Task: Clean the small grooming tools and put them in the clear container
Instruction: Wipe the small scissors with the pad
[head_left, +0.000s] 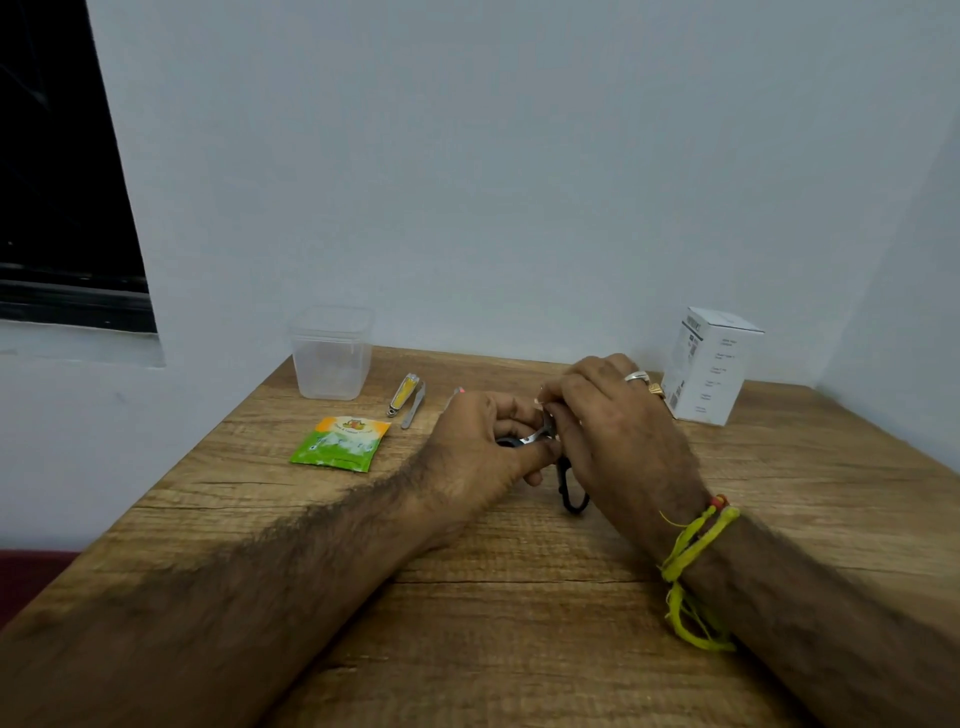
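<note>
Table (519, 623): we see a wood-grain top running from the near edge to the far wall, with both forearms laid across it.
Wrist threads (696, 566): yellow-green threads are tied round the right wrist, at the near right.
Left hand (483, 447): it sits at the middle of the table, fingers curled in and thumb pressed on the small scissors.
Right hand (608, 431): it lies just right of the left hand and touches it; its fingers are bent down onto the same scissors, with something small and pale pinched at the fingertips, though we cannot tell what it is.
Rings (644, 382): we see rings on one finger of the right hand.
Small scissors (571, 491): held between both hands; a black loop handle hangs out below the right palm, and a bit of shiny metal shows between the thumbs.
Packet (340, 444): a green and orange sachet lies flat to the left of the hands, apart from them.
Nail clipper (402, 395): a yellow-faced one lies just beyond the packet.
Tweezers (414, 408): a slim metal pair lies right beside the clipper, on its right.
Red-tipped item (457, 391): it is half hidden behind the left hand; we cannot tell what it is.
Clear container (332, 353): it stands upright at the far left of the table, lid off, well apart from the hands.
White box (709, 364): it stands at the far right near the wall.
</note>
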